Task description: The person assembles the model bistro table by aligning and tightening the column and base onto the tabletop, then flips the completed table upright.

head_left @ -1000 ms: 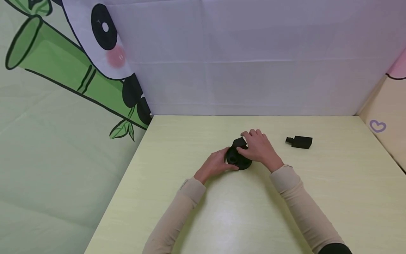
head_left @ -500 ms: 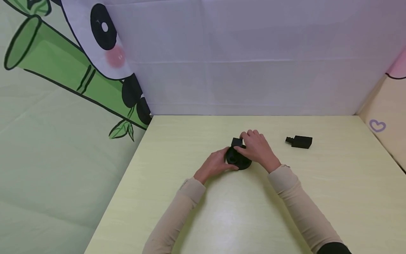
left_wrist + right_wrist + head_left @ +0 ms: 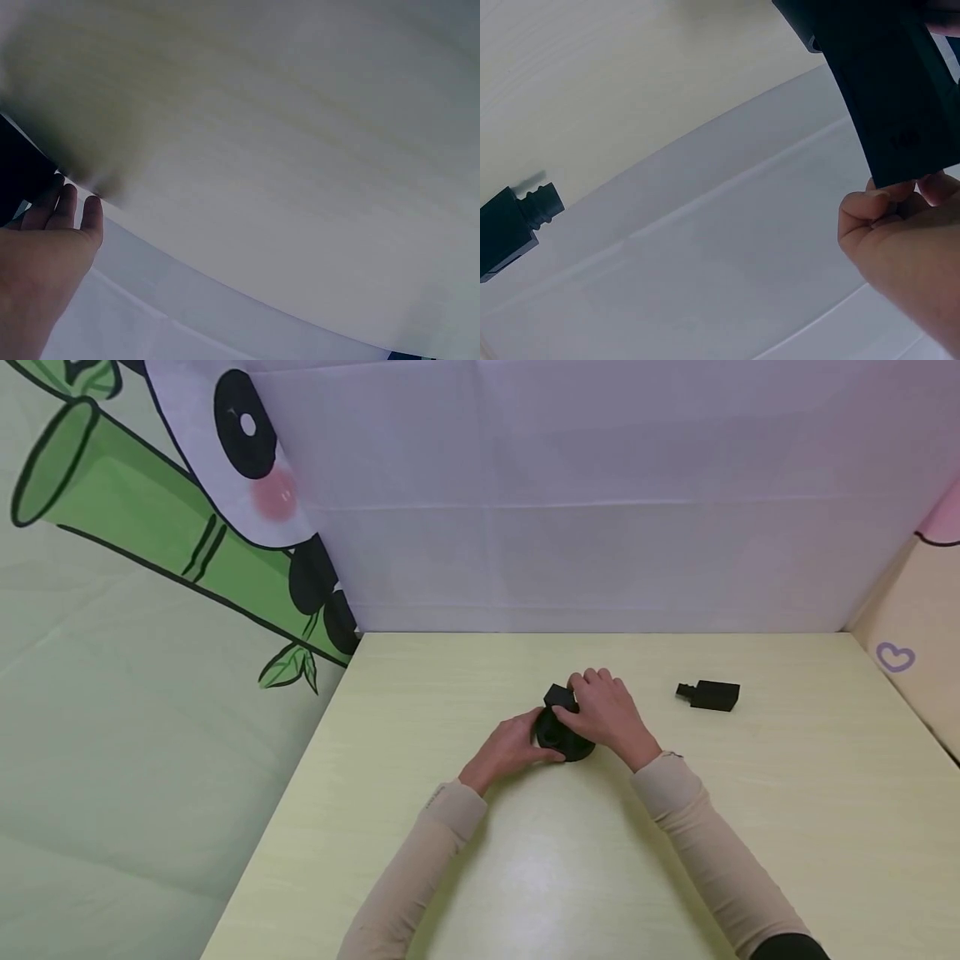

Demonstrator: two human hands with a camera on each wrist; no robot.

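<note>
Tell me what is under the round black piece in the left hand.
Beside the round black piece, gripped by the left hand, the pale tabletop shows. Whatever lies directly beneath is covered by the piece itself, and I cannot tell whether it touches the tabletop.

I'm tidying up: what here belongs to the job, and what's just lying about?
In the job:
black block, held by right hand
round black piece, held by left hand

Lying about, though perhaps needed:
second block, untouched on the table
</note>
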